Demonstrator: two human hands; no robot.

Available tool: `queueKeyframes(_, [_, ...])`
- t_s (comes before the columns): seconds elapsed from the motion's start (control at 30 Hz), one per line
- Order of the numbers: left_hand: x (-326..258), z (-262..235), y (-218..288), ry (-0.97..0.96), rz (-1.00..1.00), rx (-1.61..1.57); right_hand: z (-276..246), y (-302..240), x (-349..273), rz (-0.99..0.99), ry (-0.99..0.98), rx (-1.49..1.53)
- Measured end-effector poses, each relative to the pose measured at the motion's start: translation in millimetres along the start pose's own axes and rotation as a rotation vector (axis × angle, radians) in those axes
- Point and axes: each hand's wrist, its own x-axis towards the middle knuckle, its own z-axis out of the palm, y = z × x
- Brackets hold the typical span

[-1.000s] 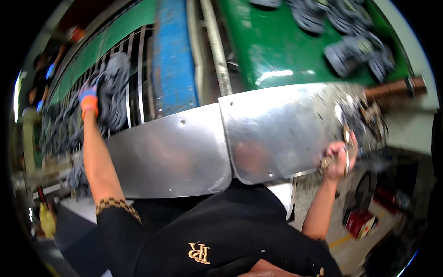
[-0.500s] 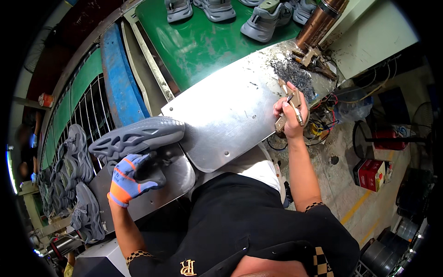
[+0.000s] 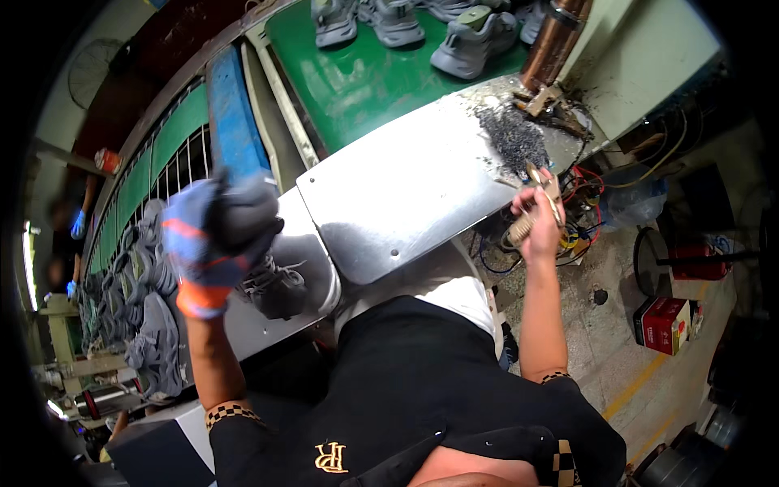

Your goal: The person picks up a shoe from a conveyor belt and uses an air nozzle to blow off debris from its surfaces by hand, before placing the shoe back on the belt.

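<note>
My left hand (image 3: 207, 252), in a blue and orange glove with a dark palm, is raised over the left part of the metal worktop. It is smeared by motion, so its grip is unclear. A grey laced sneaker (image 3: 280, 288) rests on the worktop just beside and below it, partly hidden by the glove. My bare right hand (image 3: 537, 223) is closed around a brass-coloured hand tool (image 3: 519, 230) with a ribbed end and a narrow tip, held off the right edge of the metal sheet (image 3: 389, 195).
Dark crumbs (image 3: 511, 138) lie heaped at the far right of the sheet, near a copper-coloured cylinder (image 3: 553, 49). Several grey sneakers (image 3: 475, 45) stand on a green surface (image 3: 349, 89) behind. More sneakers (image 3: 154, 349) line the rack at left. Loose wires (image 3: 580, 219) hang at right.
The sneaker, earlier lying with its sole toward the far side, now shows its laces. My left hand has risen and moved left. My right hand has shifted right and slightly nearer with the tool.
</note>
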Motion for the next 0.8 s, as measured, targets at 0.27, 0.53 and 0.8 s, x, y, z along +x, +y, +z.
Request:
queueKeyframes(0.27, [-65.4, -11.9, -33.7, 0.538, -0.391, -0.731, 74.2, -19.8, -74.0, -0.002, -0.529, -0.059])
queueKeyframes(0.53, [15.7, 0.4, -15.8, 0.307, -0.275, -0.759, 179.5, -101.6, -83.2, -0.179, -0.902, -0.116])
queueKeyframes(0.8, [31.2, 2.8, -27.4, 0.188, -0.2, -1.022, 250.7, -112.1, -59.4, -0.572, -1.135, -0.274])
